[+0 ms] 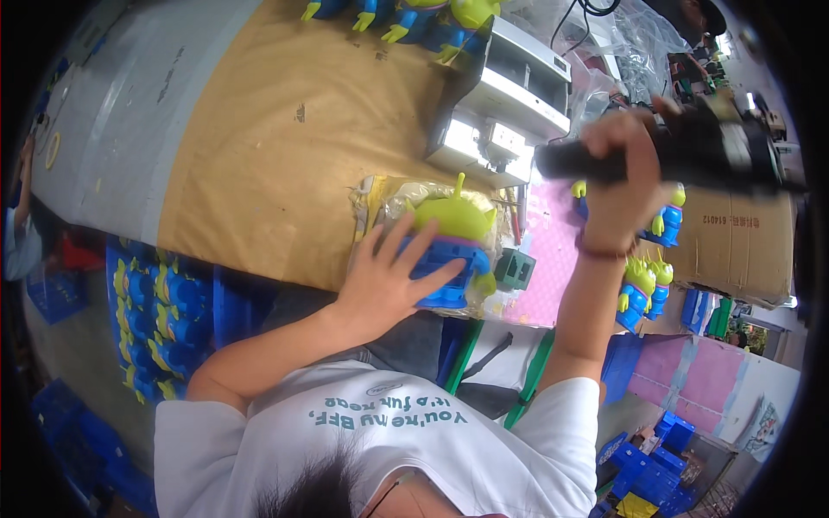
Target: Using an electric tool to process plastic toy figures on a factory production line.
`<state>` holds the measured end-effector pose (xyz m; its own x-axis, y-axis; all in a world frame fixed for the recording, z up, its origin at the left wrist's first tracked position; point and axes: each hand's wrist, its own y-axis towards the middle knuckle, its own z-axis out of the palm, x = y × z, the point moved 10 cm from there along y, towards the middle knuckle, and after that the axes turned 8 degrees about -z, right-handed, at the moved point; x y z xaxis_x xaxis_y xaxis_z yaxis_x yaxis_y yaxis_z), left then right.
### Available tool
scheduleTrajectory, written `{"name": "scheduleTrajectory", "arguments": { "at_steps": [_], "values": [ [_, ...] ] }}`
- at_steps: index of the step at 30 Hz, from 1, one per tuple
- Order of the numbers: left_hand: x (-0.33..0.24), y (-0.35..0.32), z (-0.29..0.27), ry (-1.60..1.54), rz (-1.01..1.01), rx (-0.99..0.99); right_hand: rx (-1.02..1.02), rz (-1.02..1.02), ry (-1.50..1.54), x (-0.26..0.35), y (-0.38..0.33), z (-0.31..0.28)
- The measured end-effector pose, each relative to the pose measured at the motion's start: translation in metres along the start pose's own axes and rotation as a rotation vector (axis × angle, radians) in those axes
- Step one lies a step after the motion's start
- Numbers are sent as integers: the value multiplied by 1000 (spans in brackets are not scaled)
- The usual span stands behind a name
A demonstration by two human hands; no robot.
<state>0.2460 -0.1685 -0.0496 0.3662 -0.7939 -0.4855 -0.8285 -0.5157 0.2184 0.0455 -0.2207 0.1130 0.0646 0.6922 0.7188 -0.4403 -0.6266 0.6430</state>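
Observation:
A toy figure [452,221] with a lime-green head, single antenna and blue body lies on a plastic-wrapped pad [366,195]. A recessed section shows in its blue body. My left hand [386,276] rests on it with fingers spread across the head and body. Raised at the right, my right hand [629,164] is wrapped round a black hand-held tool [704,151], which looks like a power tool. Motion smears the tool, and its exact kind cannot be made out. A small dark green block [515,269] sits beside the toy.
White boxy equipment [518,82] stands beyond the pad. More toy figures [423,17] lie at the far edge, with several in a blue crate [160,319] at the left. Others [643,289] stand at the right near a cardboard box [734,246]. Brown sheeting [302,155] covers the table.

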Motion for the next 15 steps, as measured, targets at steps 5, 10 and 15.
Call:
{"name": "scheduleTrajectory", "arguments": {
  "at_steps": [5,10,15],
  "values": [
    [49,-24,-8,-406,-81,-142,-38,91,-197,-62,25,-11],
    [83,-33,11,-475,-256,-249,-14,284,-209,-72,8,-1],
    [76,-33,14,-343,-258,-227,91,212,29,-8,-25,44]
  ]
}}
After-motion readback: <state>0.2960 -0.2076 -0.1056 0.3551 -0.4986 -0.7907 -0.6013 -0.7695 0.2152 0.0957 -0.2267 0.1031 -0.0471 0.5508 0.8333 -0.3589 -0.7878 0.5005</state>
